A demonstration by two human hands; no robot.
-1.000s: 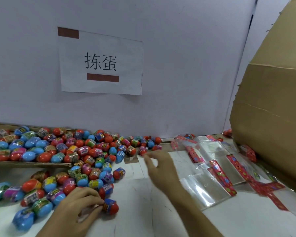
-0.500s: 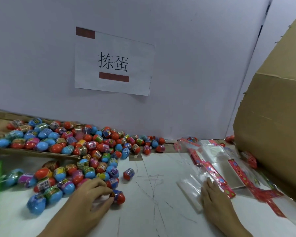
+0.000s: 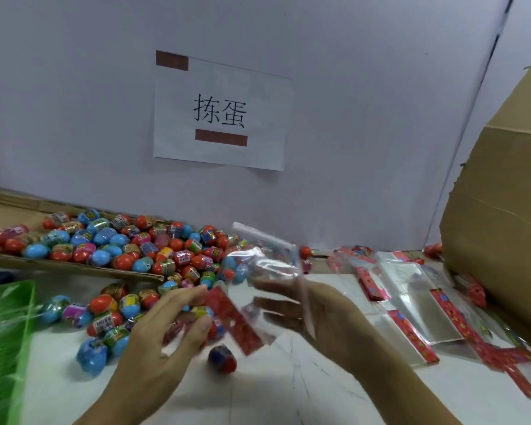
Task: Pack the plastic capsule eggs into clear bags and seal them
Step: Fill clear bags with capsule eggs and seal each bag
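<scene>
Clear bag (image 3: 267, 265) with its red header strip hangs between my hands: my right hand (image 3: 316, 317) grips its crinkled body, my left hand (image 3: 166, 329) pinches the red end. One capsule egg (image 3: 223, 359) lies just below them; egg pile (image 3: 129, 250) beyond my left, spare bags (image 3: 417, 289) beyond my right

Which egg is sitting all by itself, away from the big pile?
The red and blue plastic capsule egg on the white table, alone just below the two hands; the other eggs huddle together in the pile.
</scene>
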